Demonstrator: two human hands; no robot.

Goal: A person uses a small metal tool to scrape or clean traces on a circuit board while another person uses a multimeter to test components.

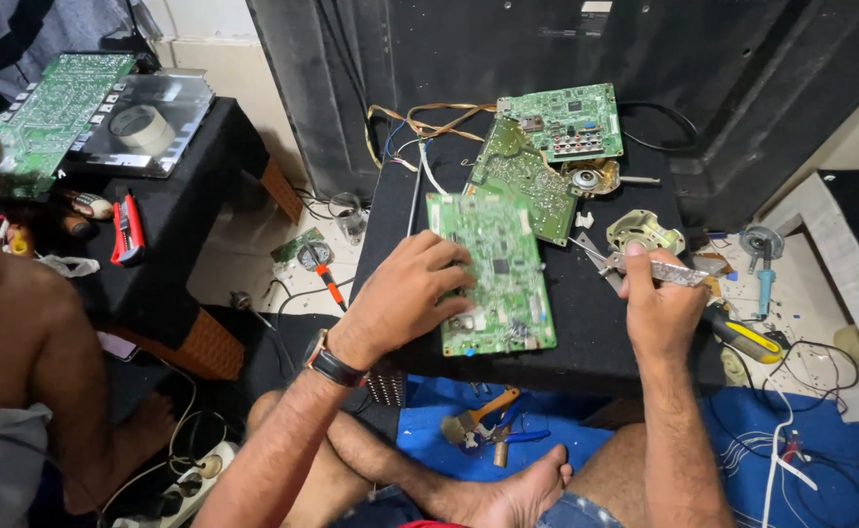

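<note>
Green circuit board under left hand, tweezers

Spare boards, tools and cables around a cramped repair spot

Two more green circuit boards lie overlapped at the far end of the black tabletop, with loose wires trailing off beside them and a round metal part to their right. On a side table at left sit another green board, a roll of tape and a red cutter. A brush lies on the blue cloth below; a power strip rests on the floor.
</note>
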